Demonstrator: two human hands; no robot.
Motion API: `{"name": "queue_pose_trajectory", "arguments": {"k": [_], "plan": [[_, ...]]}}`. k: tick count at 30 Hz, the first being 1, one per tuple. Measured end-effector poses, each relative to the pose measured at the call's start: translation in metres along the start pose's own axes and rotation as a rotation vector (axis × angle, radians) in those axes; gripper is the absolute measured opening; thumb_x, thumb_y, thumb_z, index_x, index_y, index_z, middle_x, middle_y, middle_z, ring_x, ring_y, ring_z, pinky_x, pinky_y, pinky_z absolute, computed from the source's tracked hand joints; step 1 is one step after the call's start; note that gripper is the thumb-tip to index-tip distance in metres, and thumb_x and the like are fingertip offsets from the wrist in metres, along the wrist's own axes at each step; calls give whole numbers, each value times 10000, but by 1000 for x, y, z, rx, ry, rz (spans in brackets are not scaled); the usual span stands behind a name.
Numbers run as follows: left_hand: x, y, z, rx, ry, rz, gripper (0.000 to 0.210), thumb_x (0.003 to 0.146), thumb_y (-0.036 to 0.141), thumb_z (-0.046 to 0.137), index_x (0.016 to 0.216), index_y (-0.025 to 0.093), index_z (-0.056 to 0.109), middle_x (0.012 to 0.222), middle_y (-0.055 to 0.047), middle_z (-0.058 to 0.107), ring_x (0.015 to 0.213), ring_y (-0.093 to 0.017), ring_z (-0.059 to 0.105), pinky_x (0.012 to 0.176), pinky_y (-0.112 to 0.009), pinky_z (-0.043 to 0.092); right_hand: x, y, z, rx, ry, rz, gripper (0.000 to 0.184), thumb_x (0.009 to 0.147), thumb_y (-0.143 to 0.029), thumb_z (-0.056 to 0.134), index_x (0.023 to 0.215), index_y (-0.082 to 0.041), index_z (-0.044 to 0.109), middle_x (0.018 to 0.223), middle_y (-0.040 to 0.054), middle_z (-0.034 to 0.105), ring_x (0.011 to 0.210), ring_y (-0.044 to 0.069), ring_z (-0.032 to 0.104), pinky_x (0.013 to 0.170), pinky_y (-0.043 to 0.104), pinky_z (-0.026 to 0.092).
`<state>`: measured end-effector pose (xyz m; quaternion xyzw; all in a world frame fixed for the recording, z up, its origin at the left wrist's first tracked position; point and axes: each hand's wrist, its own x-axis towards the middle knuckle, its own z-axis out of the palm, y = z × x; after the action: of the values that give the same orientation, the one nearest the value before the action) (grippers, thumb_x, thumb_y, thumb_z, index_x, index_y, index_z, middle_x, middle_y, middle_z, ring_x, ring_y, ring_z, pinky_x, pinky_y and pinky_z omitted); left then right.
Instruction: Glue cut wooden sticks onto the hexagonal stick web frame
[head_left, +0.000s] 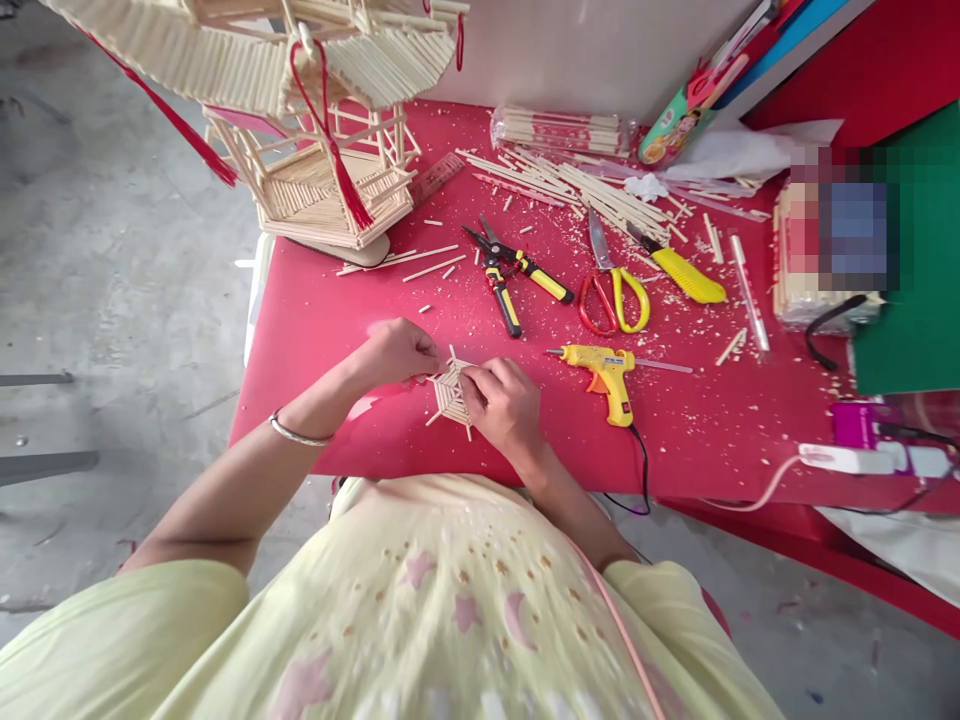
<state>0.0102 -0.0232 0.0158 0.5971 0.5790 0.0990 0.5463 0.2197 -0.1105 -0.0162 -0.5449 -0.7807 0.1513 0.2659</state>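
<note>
A small web-shaped piece made of pale wooden sticks [452, 398] lies close to the table's front edge, with stick ends poking out past its rings. My left hand [401, 352] is closed in a pinch at its upper left corner; what sits between those fingertips is too small to make out. From the other side, my right hand [507, 402] grips the web's right edge with thumb and curled fingers. Right of that hand lies a yellow hot glue gun [604, 378], nozzle to the left, a clear glue stick out of its back.
Behind my hands lie pliers [517, 272], scissors [615, 300] and a yellow utility knife [686, 272]. Loose sticks [592, 190] and crumbs cover the back of the red table [300, 320]. A stick-built pavilion [330, 200] with red tassels stands at back left. A power strip [847, 458] is at right.
</note>
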Motion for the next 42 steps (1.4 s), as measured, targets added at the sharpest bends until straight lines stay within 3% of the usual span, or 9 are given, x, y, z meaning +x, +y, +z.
{"name": "queue_pose_trajectory", "arguments": {"k": [8,17,24,35,42], "plan": [[5,-10,1,-40,-67,24,187,686,296,776,534,201,723,453,-15,614,354,-121,521,382,-241,363,-1,2,3,3,-8,-5,264,1061,-320,510,1108,-226,752,978,81,696,992,216,611,903,334,480],[-1,2,1,57,-98,-30,198,716,312,757,593,172,690,468,26,612,395,-85,523,438,-199,407,0,3,8,11,81,-45,215,1050,-306,547,1073,-223,744,932,71,682,945,211,610,864,337,487],[-3,-3,1,104,-109,58,203,768,284,647,606,161,657,480,24,599,441,-87,555,469,-181,401,0,3,8,-7,79,-46,209,1051,-304,551,1059,-224,743,925,64,675,935,206,608,849,331,483],[-4,-3,4,209,-28,110,175,718,238,590,731,150,741,536,18,638,490,-99,572,475,-178,397,1,3,6,-9,67,-46,223,1053,-300,535,1051,-219,743,929,65,671,937,210,603,853,339,482],[-6,8,6,339,20,196,186,719,205,569,691,138,739,523,19,613,513,-89,528,478,-176,342,0,4,6,-19,72,-46,226,1054,-305,534,1052,-221,744,924,65,670,935,212,601,838,338,469]]}}
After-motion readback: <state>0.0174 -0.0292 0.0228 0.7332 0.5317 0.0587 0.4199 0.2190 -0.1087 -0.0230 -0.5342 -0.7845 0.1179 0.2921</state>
